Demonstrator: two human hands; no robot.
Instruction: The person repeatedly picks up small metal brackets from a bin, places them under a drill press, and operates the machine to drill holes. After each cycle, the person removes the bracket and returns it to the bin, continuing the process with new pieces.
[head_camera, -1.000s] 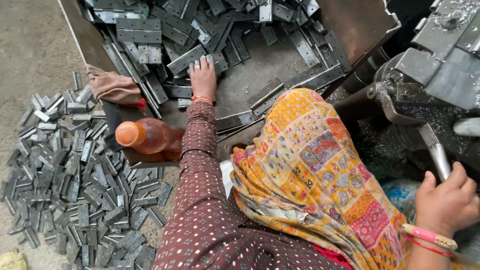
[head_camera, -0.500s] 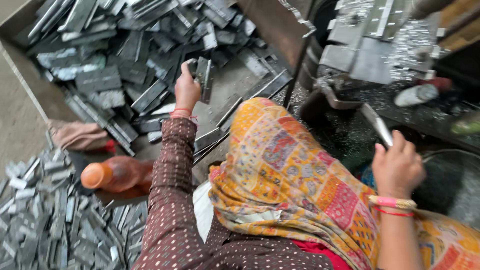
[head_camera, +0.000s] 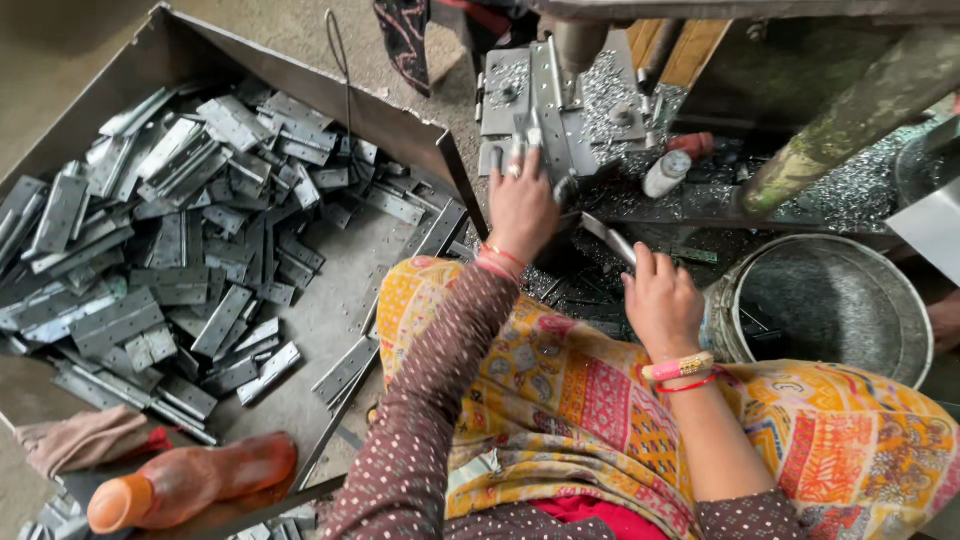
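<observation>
My long sleeve of maroon cloth with tiny white dots sits against my yellow-orange patchwork-print cloth wrap. Grey flat steel hinge plates everywhere, and an orange plastic bottle beside a dull pink rag.

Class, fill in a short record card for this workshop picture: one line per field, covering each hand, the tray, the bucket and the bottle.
Left hand: holds a metal hinge on the press plate.
Right hand: grips a metal lever.
Tray: metal, filled with loose grey hinges.
Bucket: round, metal, right of the right hand.
Bottle: orange, lying on its side by the tray's near corner.
Cloth: pink, beside the bottle.
</observation>
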